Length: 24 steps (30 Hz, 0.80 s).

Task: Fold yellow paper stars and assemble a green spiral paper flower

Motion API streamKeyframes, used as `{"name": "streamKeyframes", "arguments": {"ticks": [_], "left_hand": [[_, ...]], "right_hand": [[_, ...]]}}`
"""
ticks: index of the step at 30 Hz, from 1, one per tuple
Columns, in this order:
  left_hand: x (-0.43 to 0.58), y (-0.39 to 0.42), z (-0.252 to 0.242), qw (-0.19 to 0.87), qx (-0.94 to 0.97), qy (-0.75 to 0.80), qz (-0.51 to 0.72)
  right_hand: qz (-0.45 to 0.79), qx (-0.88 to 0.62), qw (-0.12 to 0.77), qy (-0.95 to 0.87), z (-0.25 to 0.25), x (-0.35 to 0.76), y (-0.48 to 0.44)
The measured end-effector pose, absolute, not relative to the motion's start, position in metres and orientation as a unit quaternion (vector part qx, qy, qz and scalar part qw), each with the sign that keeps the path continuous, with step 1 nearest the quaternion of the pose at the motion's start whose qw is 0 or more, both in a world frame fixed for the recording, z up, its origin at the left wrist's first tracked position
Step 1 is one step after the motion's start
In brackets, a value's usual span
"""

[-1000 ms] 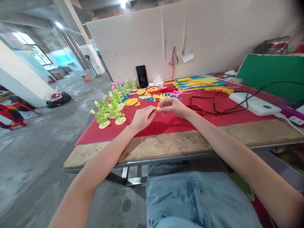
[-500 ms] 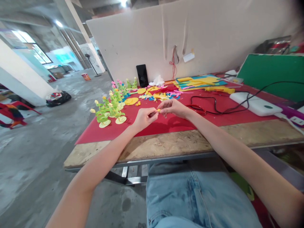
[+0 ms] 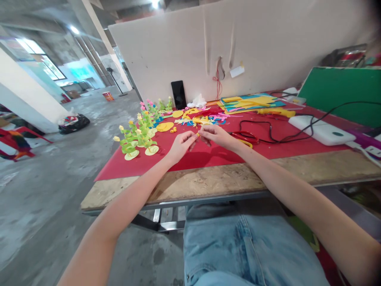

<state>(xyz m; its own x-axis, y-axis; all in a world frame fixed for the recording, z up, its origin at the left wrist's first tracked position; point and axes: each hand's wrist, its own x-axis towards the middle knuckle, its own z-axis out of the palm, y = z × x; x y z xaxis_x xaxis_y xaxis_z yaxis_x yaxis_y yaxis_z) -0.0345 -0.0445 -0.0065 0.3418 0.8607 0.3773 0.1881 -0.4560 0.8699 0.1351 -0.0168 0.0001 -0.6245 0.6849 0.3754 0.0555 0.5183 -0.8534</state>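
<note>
Between my fingertips is a small yellow paper piece (image 3: pixel 198 134), mostly covered by the fingers. My left hand (image 3: pixel 181 147) pinches it from the left, while my right hand (image 3: pixel 216 136) grips it from the right. Both hands hover over the red table cover (image 3: pixel 205 159). Left of them stand several green paper plants with yellow and pink tips (image 3: pixel 139 137) on round pale bases. Small yellow paper bits (image 3: pixel 173 130) lie beside a yellow paper disc (image 3: pixel 164 126). Scissors with red and yellow handles (image 3: pixel 250 139) rest partly behind my right forearm.
Coloured paper scraps (image 3: pixel 202 116) are heaped behind my hands, near a black phone (image 3: pixel 178 95) propped against the white panel. Yellow and blue sheets (image 3: pixel 250 102), a yellow glue gun (image 3: pixel 276 112), black cable and a white power bank-like box (image 3: pixel 321 130) lie right. The wooden table edge (image 3: pixel 202 182) runs in front.
Both hands have shifted slightly upward and the fingers have changed position around the yellow piece. More of the yellow scissor handle shows beside my right forearm.
</note>
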Motion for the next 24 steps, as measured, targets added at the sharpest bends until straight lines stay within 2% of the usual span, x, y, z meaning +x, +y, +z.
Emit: {"name": "streamKeyframes", "arguments": {"ticks": [5,9,19,24], "left_hand": [[-0.035,-0.040,-0.013,0.445,0.694,0.360,0.436],[-0.035,-0.037,-0.018,0.485,0.674,0.356,0.429],[-0.034,-0.038,-0.022,0.529,0.659,0.338,0.415],[-0.031,-0.039,-0.020,0.515,0.663,0.333,0.430]], "right_hand": [[0.360,-0.261,0.346,-0.826,-0.003,0.135,-0.015],[0.348,-0.264,0.346,-0.831,-0.003,0.134,-0.014],[0.383,-0.253,0.318,-0.829,-0.003,0.139,-0.015],[0.300,-0.271,0.350,-0.845,-0.002,0.137,-0.014]]}}
